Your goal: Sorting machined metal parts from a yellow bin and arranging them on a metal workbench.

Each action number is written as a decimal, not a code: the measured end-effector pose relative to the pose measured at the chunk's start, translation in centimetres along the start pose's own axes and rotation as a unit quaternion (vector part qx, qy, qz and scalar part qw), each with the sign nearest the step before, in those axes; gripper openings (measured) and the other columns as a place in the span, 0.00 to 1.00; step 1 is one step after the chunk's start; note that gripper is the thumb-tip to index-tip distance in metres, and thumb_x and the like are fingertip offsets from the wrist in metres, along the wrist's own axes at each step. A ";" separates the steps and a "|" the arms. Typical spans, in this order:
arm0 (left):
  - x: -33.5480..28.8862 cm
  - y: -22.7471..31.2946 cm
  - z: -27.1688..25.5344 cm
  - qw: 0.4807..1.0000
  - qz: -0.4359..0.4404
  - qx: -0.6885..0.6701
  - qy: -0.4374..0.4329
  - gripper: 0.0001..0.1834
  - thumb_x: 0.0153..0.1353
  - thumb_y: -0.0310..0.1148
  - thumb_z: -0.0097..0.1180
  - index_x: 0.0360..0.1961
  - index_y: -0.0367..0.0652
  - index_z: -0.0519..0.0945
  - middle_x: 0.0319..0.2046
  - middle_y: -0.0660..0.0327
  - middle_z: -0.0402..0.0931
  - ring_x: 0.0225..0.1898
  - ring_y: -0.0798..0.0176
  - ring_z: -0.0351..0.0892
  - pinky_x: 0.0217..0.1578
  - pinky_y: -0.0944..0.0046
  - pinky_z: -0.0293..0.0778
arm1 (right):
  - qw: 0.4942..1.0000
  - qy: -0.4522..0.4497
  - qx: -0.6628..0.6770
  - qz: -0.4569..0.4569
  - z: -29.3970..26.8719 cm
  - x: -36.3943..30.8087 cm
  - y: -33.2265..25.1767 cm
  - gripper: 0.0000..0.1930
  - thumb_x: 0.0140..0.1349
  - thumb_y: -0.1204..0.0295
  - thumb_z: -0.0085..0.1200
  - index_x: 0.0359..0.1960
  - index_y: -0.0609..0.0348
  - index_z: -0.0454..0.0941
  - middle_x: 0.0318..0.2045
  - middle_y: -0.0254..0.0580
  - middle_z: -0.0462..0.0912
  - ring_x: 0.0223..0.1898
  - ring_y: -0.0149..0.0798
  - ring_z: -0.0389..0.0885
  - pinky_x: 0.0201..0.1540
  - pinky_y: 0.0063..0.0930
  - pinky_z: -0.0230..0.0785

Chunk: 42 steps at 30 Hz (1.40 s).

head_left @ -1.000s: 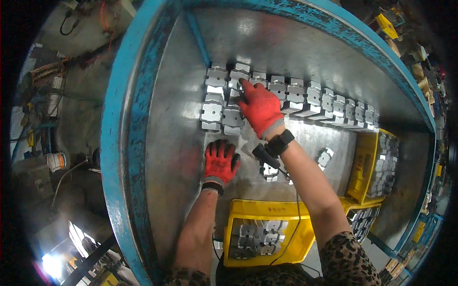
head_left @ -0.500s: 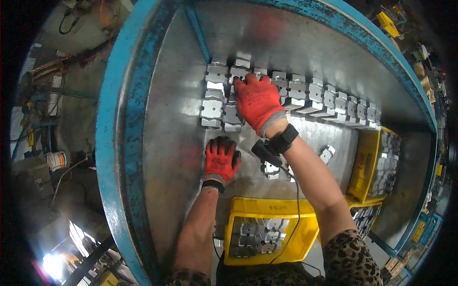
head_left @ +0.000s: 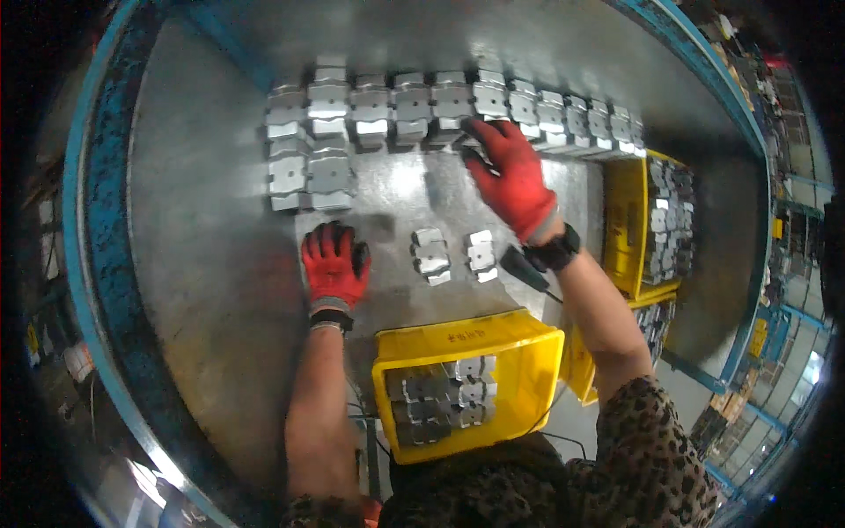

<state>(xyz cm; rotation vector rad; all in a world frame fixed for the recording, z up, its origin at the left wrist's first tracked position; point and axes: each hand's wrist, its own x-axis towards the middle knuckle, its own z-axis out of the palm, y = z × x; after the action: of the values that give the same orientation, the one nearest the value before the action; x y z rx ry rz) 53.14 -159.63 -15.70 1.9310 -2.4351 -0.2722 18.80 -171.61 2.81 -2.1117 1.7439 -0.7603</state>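
My right hand [head_left: 515, 180], in a red glove with dark fingertips, hovers at the front edge of a long row of stacked silver metal plates [head_left: 414, 104]. Thumb and forefinger stand apart, and nothing shows between them. Red-gloved too, my left hand [head_left: 334, 268] rests on the metal tabletop [head_left: 211, 264] with fingers stretched forward. Just beyond it stand two more stacks of plates [head_left: 287, 174], in front of the row's left end. Each plate has notched edges and a small central hole. Between my hands lie a loose plate [head_left: 431, 255] and a narrower-looking one [head_left: 481, 255].
A yellow crate [head_left: 466, 332] holding several plates stands close to my body. Further right are another filled yellow crate [head_left: 620, 233] and a third below it [head_left: 581, 370]. A worn blue frame [head_left: 84, 176] borders the table. A black box [head_left: 525, 270] with a cable hangs by my right wrist.
My right hand has left the stacks near the left end and moved right along the row. The whole view has shifted. My left hand still rests on the tabletop.
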 end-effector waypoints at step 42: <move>0.0 0.0 0.2 0.999 0.005 0.022 0.044 0.40 0.67 0.54 0.66 0.76 0.46 0.74 0.78 0.42 0.66 0.80 0.30 0.60 0.81 0.32 0.54 | 0.934 -0.017 0.256 0.248 -2.5 -19.7 18.3 0.19 0.61 0.79 0.72 0.55 0.60 0.85 0.48 0.45 0.88 0.48 0.40 0.90 0.55 0.35 0.83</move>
<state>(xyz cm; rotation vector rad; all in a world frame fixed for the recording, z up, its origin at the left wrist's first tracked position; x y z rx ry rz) 53.09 -159.60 -15.85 1.9035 -2.4139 -0.1328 0.10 -156.28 -9.10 -1.2688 1.7134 -0.8924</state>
